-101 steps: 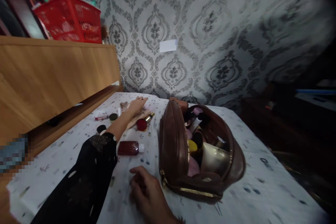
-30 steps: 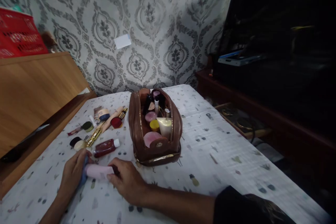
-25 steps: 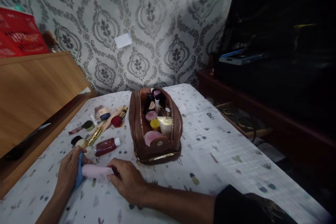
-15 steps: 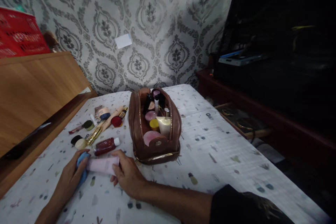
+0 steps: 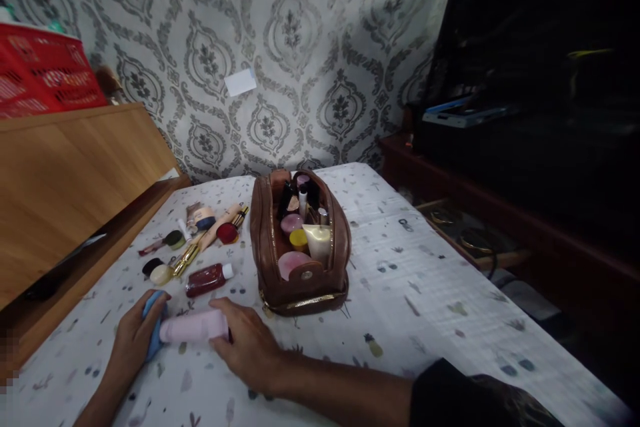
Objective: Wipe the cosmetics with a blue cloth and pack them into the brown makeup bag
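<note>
My right hand (image 5: 247, 343) grips a pale pink squeeze tube (image 5: 193, 327) by its right end, low over the sheet. A blue cloth (image 5: 155, 323) is pinched in my left hand (image 5: 135, 327), and it touches the tube's left end. Just beyond the tube lies a dark red bottle (image 5: 206, 279) with a white cap. To the right of it stands a brown cosmetics bag (image 5: 306, 293), unzipped, with jars, a yellow-lidded pot (image 5: 299, 239) and a cream-coloured tube (image 5: 318, 240) inside.
Several cosmetics lie left of the bag, among them a gold tube (image 5: 186, 260), a red round pot (image 5: 227, 233) and a blue-based jar (image 5: 205, 217). A wooden board (image 5: 85, 173) borders the left side, with a red basket (image 5: 45, 70) above. A dark cabinet (image 5: 530, 240) stands right.
The pink tube has turned in my hands, and its printed text no longer shows. My right hand has shifted its hold around the tube's end. The view has moved slightly.
</note>
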A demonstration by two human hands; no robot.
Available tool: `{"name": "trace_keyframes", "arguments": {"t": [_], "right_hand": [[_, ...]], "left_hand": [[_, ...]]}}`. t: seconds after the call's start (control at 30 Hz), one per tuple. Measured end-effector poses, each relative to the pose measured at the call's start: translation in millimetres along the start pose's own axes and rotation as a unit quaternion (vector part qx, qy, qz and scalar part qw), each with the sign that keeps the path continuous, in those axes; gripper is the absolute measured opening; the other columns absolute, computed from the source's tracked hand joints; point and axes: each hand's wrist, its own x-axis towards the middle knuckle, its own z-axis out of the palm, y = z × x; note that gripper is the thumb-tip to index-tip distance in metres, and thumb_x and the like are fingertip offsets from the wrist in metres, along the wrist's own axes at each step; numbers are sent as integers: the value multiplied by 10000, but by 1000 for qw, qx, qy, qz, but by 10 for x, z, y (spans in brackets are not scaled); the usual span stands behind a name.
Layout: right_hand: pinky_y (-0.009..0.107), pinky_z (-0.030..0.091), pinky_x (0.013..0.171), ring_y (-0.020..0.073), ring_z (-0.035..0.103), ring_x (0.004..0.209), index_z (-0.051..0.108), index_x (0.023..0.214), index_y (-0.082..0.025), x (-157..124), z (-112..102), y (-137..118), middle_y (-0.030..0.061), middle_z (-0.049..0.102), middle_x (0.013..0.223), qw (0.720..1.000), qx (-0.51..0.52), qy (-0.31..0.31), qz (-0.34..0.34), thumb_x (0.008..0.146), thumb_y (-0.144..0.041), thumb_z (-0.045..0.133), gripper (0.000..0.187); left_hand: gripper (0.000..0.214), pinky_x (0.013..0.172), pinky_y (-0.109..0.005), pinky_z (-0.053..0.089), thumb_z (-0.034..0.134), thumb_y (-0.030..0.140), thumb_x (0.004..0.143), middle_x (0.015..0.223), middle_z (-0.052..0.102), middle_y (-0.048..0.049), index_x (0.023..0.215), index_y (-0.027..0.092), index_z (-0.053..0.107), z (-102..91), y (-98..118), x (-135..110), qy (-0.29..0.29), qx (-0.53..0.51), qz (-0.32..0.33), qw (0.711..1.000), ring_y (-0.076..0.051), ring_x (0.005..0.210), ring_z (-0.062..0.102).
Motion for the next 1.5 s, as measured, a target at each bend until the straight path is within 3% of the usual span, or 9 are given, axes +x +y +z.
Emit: {"name": "trace_keyframes", "arguments": {"t": [0.23,0.5,0.7,0.83,0.97,1.13,1.2,1.37,1.5], "right_hand": [[376,461,976,266,618,1126,498,1386,-203,-45,9,0,102,664,1250,998,-49,-3,-48,847,-187,553,542],[328,444,1002,194,549,1101,589,1139,-202,-28,101,86,60,618,1153,986,-81,72,-123,823,-40,509,364],[420,369,1094,233,446,1244,585,1192,-166,-18,148,124,108,533,1352,973,-115,107,-169,824,-48,518,392],[478,339,1099,255,456,1218,610,1131,-150,-1,180,166,121,569,1288,971,-137,105,-164,812,-81,557,331],[471,296,1135,258,456,1239,615,1142,-151,6,195,185,117,581,1273,973,-149,98,-150,795,-102,586,351],[450,422,1009,274,518,1122,624,1142,-147,31,153,145,125,612,1217,974,-180,65,-118,811,-139,608,331],[440,469,918,275,544,1036,628,1129,-149,51,155,137,119,634,1153,972,-203,61,-103,807,-144,629,322],[411,492,752,273,571,900,634,1093,-172,94,238,170,103,651,998,950,-275,94,-110,877,-185,592,221],[401,492,714,268,571,877,627,1127,-180,94,259,183,101,650,970,941,-294,113,-125,921,-216,555,221]], "left_hand": [[554,486,-264,463,503,733,724,504,601,25,797,195,613,-18,61,37,-12,-65,-65,996,-182,499,567],[617,424,-265,425,527,794,677,501,588,33,859,209,602,-28,52,36,-39,-118,-138,983,-170,452,520],[495,588,-279,519,551,691,739,646,654,25,903,228,612,26,3,61,14,-83,-70,994,-196,608,623],[507,684,-287,537,517,657,789,796,699,0,1029,223,625,47,-50,50,37,-38,-46,998,-218,749,670],[508,741,-305,542,474,662,827,883,721,-31,997,221,660,9,56,143,37,31,25,999,-234,797,674],[505,958,-377,503,435,616,900,1094,721,-84,1093,225,692,104,446,408,-25,90,184,978,-278,1039,656],[518,1001,-409,480,424,608,915,1149,712,-95,1148,232,694,206,565,483,-73,117,217,966,-290,1108,630],[574,998,-409,477,584,607,839,1263,675,-84,1307,275,623,362,602,548,-229,126,227,938,-294,1146,613],[523,946,-379,495,613,551,837,1198,686,-72,1289,289,630,354,586,573,-258,133,223,931,-276,1090,627]]}}
